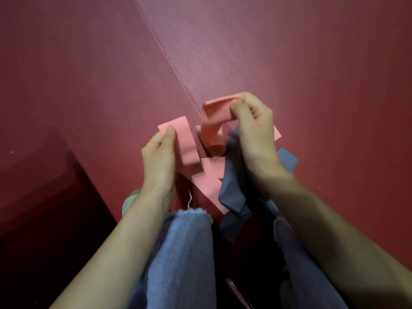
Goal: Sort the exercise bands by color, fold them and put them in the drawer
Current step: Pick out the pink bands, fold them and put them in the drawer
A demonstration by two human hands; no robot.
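Note:
A pink exercise band (188,141) is held above the red mat, twisted and looped between both hands. My left hand (159,152) pinches one flat end of it between thumb and fingers. My right hand (254,130) grips the other end, raised and folded over at the top. More pink band (207,181) lies flat on the mat under the hands. Grey-blue bands (231,188) lie crumpled beside and beneath my right wrist, partly hidden by it. No drawer is in view.
The floor is covered by red mats (289,63) with a seam (169,61) running diagonally from the top toward the hands. My legs in frayed blue jeans (185,253) fill the bottom centre. A pale green object (130,200) peeks out beside my left forearm. A dark shadowed area (44,208) lies at the left.

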